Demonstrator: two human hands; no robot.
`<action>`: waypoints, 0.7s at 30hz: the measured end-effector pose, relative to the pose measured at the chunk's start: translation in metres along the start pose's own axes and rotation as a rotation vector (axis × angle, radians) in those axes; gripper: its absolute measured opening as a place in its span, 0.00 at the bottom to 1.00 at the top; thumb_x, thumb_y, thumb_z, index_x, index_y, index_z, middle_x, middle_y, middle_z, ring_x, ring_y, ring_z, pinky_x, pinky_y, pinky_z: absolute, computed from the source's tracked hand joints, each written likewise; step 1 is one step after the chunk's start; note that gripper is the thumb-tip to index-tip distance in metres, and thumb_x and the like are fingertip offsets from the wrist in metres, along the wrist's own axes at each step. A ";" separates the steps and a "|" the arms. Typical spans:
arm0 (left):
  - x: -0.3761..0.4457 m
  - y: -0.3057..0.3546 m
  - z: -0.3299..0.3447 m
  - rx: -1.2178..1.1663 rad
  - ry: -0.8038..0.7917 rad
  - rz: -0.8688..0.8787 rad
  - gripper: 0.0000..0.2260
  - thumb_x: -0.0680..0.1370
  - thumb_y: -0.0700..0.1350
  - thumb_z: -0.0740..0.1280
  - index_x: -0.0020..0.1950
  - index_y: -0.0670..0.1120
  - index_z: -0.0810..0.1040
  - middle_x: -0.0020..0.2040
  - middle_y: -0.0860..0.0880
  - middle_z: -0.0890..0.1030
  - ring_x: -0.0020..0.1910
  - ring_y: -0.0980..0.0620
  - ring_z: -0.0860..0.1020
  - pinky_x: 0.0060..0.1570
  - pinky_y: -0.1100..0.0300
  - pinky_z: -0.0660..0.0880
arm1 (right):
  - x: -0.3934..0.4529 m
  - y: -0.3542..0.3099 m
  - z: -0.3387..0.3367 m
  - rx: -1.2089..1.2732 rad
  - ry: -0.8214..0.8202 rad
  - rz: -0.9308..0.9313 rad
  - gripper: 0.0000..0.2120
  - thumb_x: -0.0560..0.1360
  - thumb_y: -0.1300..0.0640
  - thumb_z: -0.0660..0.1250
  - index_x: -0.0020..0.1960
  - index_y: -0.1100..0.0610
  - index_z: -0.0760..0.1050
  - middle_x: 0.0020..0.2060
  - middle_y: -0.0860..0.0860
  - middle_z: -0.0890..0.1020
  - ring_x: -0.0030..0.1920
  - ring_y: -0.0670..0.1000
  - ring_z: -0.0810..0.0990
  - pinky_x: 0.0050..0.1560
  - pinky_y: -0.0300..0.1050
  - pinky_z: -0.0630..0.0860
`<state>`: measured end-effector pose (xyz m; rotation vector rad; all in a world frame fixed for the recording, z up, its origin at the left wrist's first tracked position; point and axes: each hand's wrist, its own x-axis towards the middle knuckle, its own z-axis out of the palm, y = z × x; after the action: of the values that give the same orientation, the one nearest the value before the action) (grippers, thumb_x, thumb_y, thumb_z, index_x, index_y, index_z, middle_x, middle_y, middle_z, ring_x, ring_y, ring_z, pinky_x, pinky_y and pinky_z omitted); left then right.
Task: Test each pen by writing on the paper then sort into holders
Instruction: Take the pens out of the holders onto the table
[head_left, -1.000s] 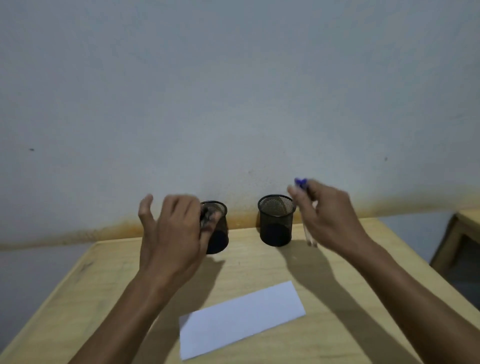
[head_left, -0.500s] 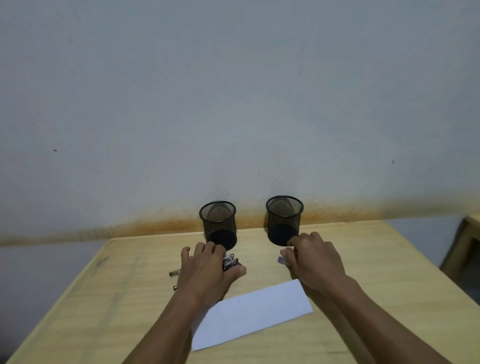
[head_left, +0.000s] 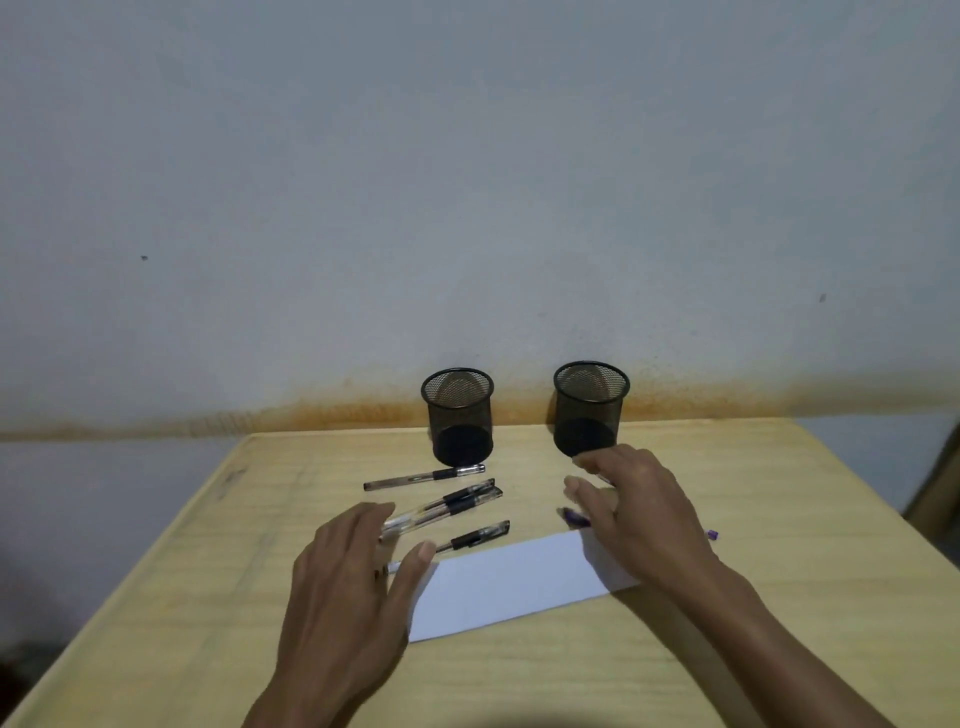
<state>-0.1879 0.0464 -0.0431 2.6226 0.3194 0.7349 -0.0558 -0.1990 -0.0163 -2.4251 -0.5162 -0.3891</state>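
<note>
Two black mesh holders stand at the far edge of the wooden table (head_left: 779, 597), the left holder (head_left: 458, 415) and the right holder (head_left: 589, 408); both look empty. Several black pens (head_left: 447, 506) lie loose in front of the left holder. A purple pen (head_left: 574, 517) lies mostly hidden under my right hand (head_left: 639, 504), its far end (head_left: 712, 533) showing at the right. A white paper strip (head_left: 509, 587) lies near me. My left hand (head_left: 348, 582) hovers with relaxed fingers over the near ends of the black pens, holding nothing. My right hand is spread above the purple pen.
A pale wall with an orange stain line rises right behind the holders. The table's left edge runs diagonally down to the lower left. Part of another wooden piece of furniture (head_left: 935, 483) shows at the far right.
Both hands came down from the holders, laid the pens on the table and let go. They have drawn back toward me with fingers spread, and the black pens are uncovered.
</note>
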 end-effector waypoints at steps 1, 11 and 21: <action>-0.009 -0.005 -0.002 0.024 0.013 -0.009 0.23 0.76 0.66 0.56 0.63 0.53 0.74 0.60 0.57 0.76 0.60 0.53 0.73 0.56 0.52 0.70 | -0.002 -0.009 0.002 0.017 0.000 -0.034 0.13 0.80 0.49 0.68 0.62 0.52 0.81 0.56 0.47 0.83 0.58 0.51 0.77 0.55 0.49 0.74; -0.031 -0.026 -0.005 0.271 -0.145 -0.202 0.29 0.74 0.68 0.50 0.62 0.52 0.75 0.61 0.53 0.76 0.65 0.50 0.71 0.65 0.49 0.67 | 0.014 -0.089 0.046 -0.310 -0.377 -0.482 0.10 0.81 0.52 0.64 0.54 0.52 0.84 0.50 0.52 0.84 0.50 0.55 0.77 0.42 0.46 0.65; -0.033 -0.028 -0.005 0.237 -0.151 -0.213 0.28 0.75 0.67 0.50 0.66 0.53 0.73 0.68 0.53 0.72 0.71 0.52 0.66 0.71 0.48 0.61 | 0.032 -0.095 0.060 -0.462 -0.508 -0.517 0.08 0.77 0.58 0.67 0.54 0.52 0.83 0.50 0.51 0.83 0.50 0.55 0.79 0.40 0.44 0.64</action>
<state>-0.2213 0.0623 -0.0663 2.7850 0.6656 0.4484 -0.0615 -0.0832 -0.0006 -2.8164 -1.4251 -0.0928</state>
